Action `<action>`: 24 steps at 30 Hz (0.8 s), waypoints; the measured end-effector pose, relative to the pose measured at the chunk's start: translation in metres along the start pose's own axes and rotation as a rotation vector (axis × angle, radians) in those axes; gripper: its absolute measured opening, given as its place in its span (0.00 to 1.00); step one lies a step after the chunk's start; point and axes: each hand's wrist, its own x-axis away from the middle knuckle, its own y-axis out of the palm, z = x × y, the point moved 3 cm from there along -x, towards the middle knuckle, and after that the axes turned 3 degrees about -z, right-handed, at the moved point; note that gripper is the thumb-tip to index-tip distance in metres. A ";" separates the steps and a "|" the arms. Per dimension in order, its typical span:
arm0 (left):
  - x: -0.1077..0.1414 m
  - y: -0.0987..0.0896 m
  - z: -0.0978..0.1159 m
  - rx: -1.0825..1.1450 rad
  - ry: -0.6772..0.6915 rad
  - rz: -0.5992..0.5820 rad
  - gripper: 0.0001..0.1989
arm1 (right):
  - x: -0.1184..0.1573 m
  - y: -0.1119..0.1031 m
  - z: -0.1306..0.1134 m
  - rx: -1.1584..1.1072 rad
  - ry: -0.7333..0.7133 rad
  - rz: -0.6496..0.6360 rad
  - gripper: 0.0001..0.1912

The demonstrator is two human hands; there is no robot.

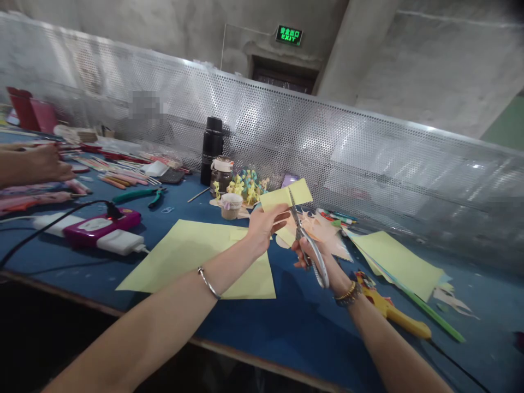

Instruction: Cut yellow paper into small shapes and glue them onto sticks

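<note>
My left hand (pixel 262 226) holds a small yellow paper strip (pixel 275 200) by its lower edge, above the blue table. In my right hand (pixel 307 252) is a pair of scissors (pixel 317 259), pointing up and away. The scissor blades cross the middle of the strip, with paper on both sides of them. A large yellow sheet (pixel 176 262) lies flat below my left forearm, and a smaller yellow piece (pixel 237 234) rests on it near my left wrist.
A yellow glue gun (pixel 393 314) and more yellow sheets (pixel 399 256) lie at the right. Behind my hands stand a black bottle (pixel 212 150), a jar (pixel 221 177) and a small cup (pixel 231 206). A purple power strip (pixel 98 226), pliers (pixel 137 195) and another person's hand (pixel 45 164) are at left.
</note>
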 end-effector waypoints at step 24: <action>0.001 0.000 0.000 -0.053 -0.021 -0.006 0.10 | -0.001 -0.003 0.003 -0.013 0.021 -0.016 0.27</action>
